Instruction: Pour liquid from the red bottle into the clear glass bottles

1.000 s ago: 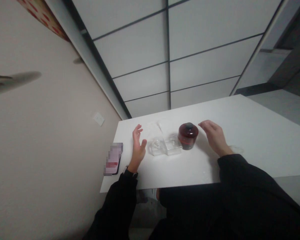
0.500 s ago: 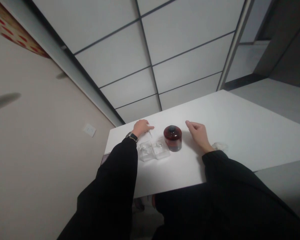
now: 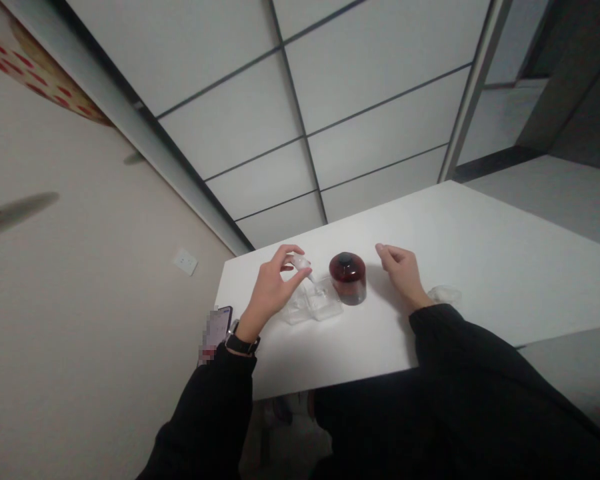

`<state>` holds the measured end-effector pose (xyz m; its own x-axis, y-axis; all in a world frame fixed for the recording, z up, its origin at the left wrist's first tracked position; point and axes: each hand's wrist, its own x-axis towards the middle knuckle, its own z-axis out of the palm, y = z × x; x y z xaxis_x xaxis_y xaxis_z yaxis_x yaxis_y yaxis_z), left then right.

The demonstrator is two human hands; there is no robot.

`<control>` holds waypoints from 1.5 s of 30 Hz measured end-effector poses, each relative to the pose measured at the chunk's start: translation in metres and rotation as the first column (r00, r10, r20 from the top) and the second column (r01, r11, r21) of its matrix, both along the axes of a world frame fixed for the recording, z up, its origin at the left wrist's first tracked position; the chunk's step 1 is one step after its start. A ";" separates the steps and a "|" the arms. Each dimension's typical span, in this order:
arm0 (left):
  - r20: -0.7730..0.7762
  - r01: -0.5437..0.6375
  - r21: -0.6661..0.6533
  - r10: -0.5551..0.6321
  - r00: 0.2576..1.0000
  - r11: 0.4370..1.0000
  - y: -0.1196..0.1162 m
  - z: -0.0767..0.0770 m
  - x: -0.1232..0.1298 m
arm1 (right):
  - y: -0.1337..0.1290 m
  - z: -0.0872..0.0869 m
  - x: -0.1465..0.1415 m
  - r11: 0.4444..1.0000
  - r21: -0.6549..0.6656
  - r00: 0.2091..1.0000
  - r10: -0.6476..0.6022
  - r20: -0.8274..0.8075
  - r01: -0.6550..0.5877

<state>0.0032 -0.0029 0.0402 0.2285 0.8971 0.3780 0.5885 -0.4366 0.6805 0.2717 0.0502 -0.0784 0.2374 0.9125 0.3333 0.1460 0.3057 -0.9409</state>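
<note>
My left hand (image 3: 274,288) pinches a small white squeeze bottle (image 3: 300,263) with a narrow nozzle. The nozzle slants down to the right, over the right part of a clear plastic tray (image 3: 327,305). Just right of the tray, and close against it, stands a round dark red-brown jar (image 3: 350,277) with a black knob on top. Across the jar, my right hand (image 3: 404,272) rests on its side on the table with fingers curled and thumb on top; whatever may be inside the fist is hidden.
A crumpled clear piece of plastic (image 3: 445,294) lies beyond my right wrist on the white table (image 3: 500,253). At the table's left edge is a phone (image 3: 223,323), partly behind my left sleeve. A wall and light panels bound the far side.
My left hand has come back toward me from the far side of the tray, raising the white bottle over it. My right hand stays nearly still.
</note>
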 end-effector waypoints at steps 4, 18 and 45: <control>-0.110 0.026 0.007 -0.025 0.994 1.000 -0.007 -0.007 0.004 | 0.000 -0.001 -0.001 1.000 0.011 1.000 0.002 -0.001 -0.002; -0.338 0.041 -0.090 -0.070 0.938 0.995 -0.012 -0.024 0.010 | 0.001 -0.003 -0.002 0.998 0.019 0.998 0.068 -0.001 -0.068; -0.458 0.140 -0.243 -0.241 0.856 0.960 -0.008 -0.009 0.008 | 0.000 -0.001 0.001 0.994 0.019 0.994 0.112 0.013 -0.112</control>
<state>0.0114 -0.0105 0.0309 0.5091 0.8607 0.0002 0.7818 -0.4626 0.4182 0.2722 0.0501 -0.0797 0.1302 0.9264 0.3532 0.1209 0.3388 -0.9331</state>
